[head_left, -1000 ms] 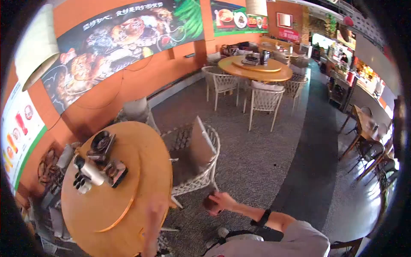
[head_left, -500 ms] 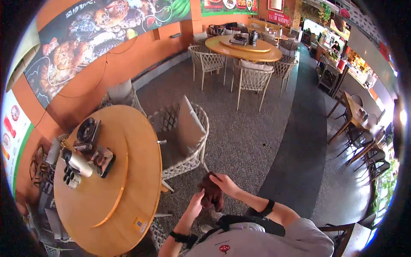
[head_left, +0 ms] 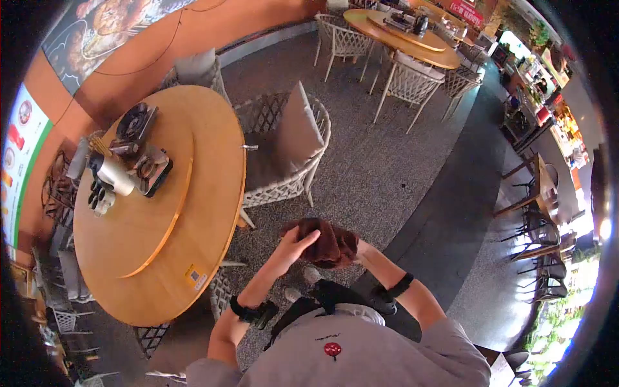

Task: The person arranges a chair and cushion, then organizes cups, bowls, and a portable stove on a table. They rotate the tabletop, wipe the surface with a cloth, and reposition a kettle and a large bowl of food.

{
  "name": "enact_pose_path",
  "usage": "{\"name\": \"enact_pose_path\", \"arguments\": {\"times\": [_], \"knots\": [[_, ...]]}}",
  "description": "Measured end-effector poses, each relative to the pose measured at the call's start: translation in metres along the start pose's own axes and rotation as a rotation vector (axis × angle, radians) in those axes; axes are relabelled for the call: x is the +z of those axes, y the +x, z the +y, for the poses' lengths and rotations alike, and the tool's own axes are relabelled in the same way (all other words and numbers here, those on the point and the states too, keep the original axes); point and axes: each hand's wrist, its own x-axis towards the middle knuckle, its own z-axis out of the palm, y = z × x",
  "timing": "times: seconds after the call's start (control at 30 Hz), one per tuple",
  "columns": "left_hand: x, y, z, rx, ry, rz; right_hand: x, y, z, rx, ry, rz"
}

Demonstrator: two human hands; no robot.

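A dark reddish-brown cloth point(head_left: 327, 245), bunched and partly folded, is held up in front of my body. My left hand point(head_left: 294, 248) grips its left side, with the thumb across the front. My right hand point(head_left: 362, 251) is at the cloth's right edge, its fingers mostly hidden behind the fabric. The round wooden table point(head_left: 216, 226) stands to the left of my hands, apart from them.
On the table's raised turntable point(head_left: 164, 226) are a portable stove point(head_left: 151, 169), a white pitcher point(head_left: 116, 177) and several cups. A woven chair with a cushion point(head_left: 300, 132) stands beyond my hands. Another round table point(head_left: 438, 55) with chairs is farther back; dark chairs line the right.
The view has tilted and shifted downward. The cloth has been spread wider between my hands, and my right hand has moved from its top to its right edge, behind the fabric.
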Motion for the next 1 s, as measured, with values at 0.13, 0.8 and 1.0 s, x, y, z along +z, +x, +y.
{"name": "enact_pose_path", "arguments": {"times": [0.13,0.8,1.0], "knots": [[-0.031,-0.009,0.007,-0.047,-0.046,0.229,-0.009,-0.006,-0.018,-0.049,-0.141,-0.006],[-0.052,-0.009,-0.099,-0.004,-0.106,0.204,-0.012,-0.082,0.0,-0.413,-0.053,0.369],[-0.038,-0.014,-0.092,-0.007,-0.14,0.311,-0.048,-0.098,0.0,-0.293,0.529,0.483]]}}
